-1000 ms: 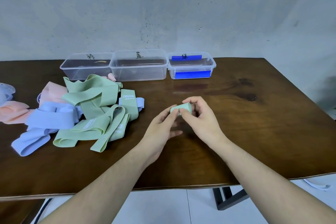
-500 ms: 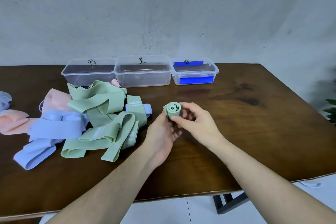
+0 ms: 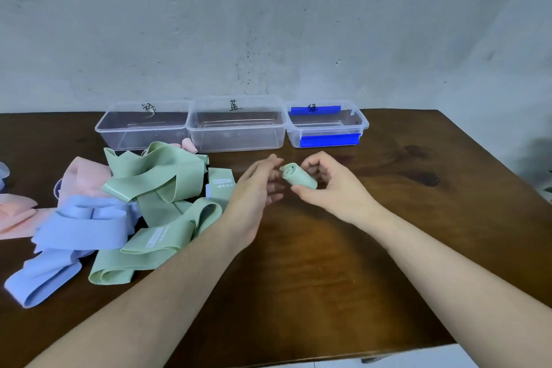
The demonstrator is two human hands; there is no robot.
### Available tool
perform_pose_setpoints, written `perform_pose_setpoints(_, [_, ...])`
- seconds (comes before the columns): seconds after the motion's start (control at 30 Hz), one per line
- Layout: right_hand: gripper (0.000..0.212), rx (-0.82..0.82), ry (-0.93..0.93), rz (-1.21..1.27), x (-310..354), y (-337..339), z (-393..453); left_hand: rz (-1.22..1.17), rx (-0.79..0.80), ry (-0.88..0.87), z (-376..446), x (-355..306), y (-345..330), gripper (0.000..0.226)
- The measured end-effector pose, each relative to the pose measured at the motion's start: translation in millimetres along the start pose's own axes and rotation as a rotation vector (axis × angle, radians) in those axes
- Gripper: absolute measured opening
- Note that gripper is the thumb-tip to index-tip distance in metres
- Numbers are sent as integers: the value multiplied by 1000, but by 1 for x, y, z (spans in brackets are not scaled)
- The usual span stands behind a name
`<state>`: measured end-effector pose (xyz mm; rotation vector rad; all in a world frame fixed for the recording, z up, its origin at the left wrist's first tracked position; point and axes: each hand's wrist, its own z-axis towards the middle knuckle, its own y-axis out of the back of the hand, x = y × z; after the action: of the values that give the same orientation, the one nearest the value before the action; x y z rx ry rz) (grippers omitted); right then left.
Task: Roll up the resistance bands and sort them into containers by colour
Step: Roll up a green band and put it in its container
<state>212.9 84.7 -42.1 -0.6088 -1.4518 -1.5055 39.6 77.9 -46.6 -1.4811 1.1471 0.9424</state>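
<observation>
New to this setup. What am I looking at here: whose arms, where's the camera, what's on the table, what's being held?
No robot here: a person works with two bare hands, and the single picture comes from a wide-angle camera on their head, looking forward and down.

The right hand grips a rolled green band just above the wooden table. The left hand is beside the roll with its fingers relaxed; it is blurred, so I cannot tell whether it touches the roll.

To the left lies a loose pile of unrolled bands: green, blue and pink.

Along the far edge stand three clear containers in a row, each with a handwritten mark: left, middle, and a smaller right one with blue clips. No bands appear to be in them.
</observation>
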Motion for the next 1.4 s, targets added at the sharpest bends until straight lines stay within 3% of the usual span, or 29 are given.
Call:
perform_pose_setpoints(0.13, [32, 73, 25, 3, -10, 26, 26, 291, 61, -207, 16, -12, -16, 24])
perform_pose_setpoints(0.33, [30, 157, 40, -25, -30, 74, 63, 427, 97, -156, 46, -25, -48, 25])
perform_pose_setpoints(0.5, [31, 227, 34, -26, -47, 105, 91, 489, 15, -168, 70, -31, -79, 25])
perform_pose_setpoints(0.67, [29, 259, 55, -14, -56, 126, 121, 359, -109, -128, 92, -38, -94, 28])
perform_pose_setpoints(0.77, [30, 290, 37, 14, -58, 130, 139, 188, -92, -71, 104, -40, -93, 33])
perform_pose_setpoints(0.87, [32, 282, -2, 79, -56, 130, 154, 192, -91, -76, 119, -43, -89, 35])
perform_pose_setpoints(1.0, [28, 275, -57, 114, -48, 130, 175, 360, -39, -117, 144, -54, -79, 28])
perform_pose_setpoints(1.1, [24, 273, -143, 107, -45, 130, 192, 639, -11, -140, 161, -69, -77, 21])
perform_pose_setpoints(1.4, [37, 200, -508, 79, -71, 107, 235, 1176, -62, -382, 228, -71, -49, 19])
